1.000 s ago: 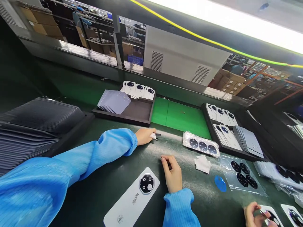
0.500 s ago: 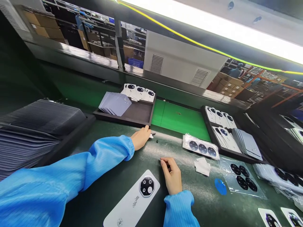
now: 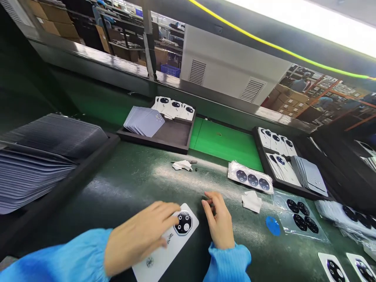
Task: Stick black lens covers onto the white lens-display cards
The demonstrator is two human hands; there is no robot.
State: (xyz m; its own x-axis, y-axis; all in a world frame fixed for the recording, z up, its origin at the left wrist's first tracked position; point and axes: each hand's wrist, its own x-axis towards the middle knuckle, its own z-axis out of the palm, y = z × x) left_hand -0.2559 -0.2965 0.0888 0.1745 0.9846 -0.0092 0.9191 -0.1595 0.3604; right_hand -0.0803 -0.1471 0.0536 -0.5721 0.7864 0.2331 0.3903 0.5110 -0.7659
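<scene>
A white phone back cover with a black round camera panel lies tilted on the dark green worktop. My left hand hovers over it, fingers stretched out and apart, hiding its left part; I cannot tell whether they touch it. My right hand rests on the worktop just right of the cover, loosely curled, with a gap between thumb and forefinger and nothing visible in it. Beyond both hands lies a crumpled white wipe against a thin dark stick-like tool.
Stacked dark sheets fill a tray at left. Black trays of covers stand at the back and right. A clear bag with black discs, a bagged strip of discs, a white wipe and a blue disc lie at right.
My left hand has come back from the white wipe near the back tray, which now shows fully, to above the phone back cover. My right hand stays about where it was.
</scene>
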